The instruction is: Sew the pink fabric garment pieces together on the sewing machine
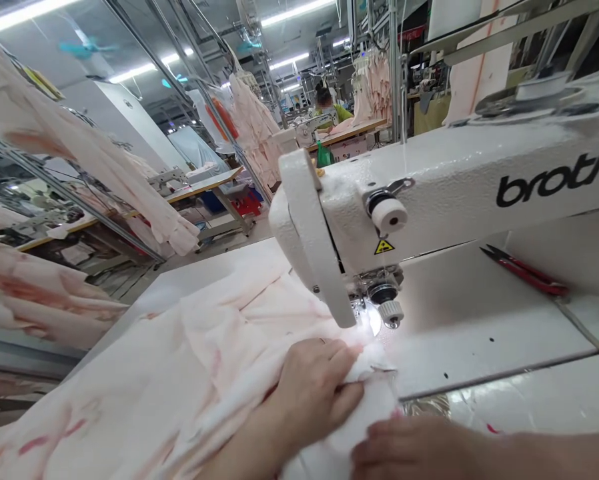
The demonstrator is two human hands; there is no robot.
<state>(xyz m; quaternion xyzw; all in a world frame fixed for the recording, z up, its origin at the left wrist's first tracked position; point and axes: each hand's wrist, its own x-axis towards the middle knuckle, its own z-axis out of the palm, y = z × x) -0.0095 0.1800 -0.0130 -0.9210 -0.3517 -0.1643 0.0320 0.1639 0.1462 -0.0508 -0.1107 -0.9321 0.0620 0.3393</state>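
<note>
Pale pink fabric (144, 373) with a printed pattern is spread over the machine bed and runs up to the lit needle area of a white sewing machine (454, 180). My left hand (312, 383) rests on the cloth just in front of the presser foot, its fingers bent and closed on a fold. Lower and to the right, my right hand (419, 447) has its fingers curled over the fabric's near right edge; its fingertips are partly hidden and slightly blurred.
Red-handled thread snips (527, 270) lie on the bed under the machine arm. Pink garments (104, 153) hang from metal rails at the left. Farther back, a person (337, 110) sits at another sewing machine, near more hanging pieces (372, 87).
</note>
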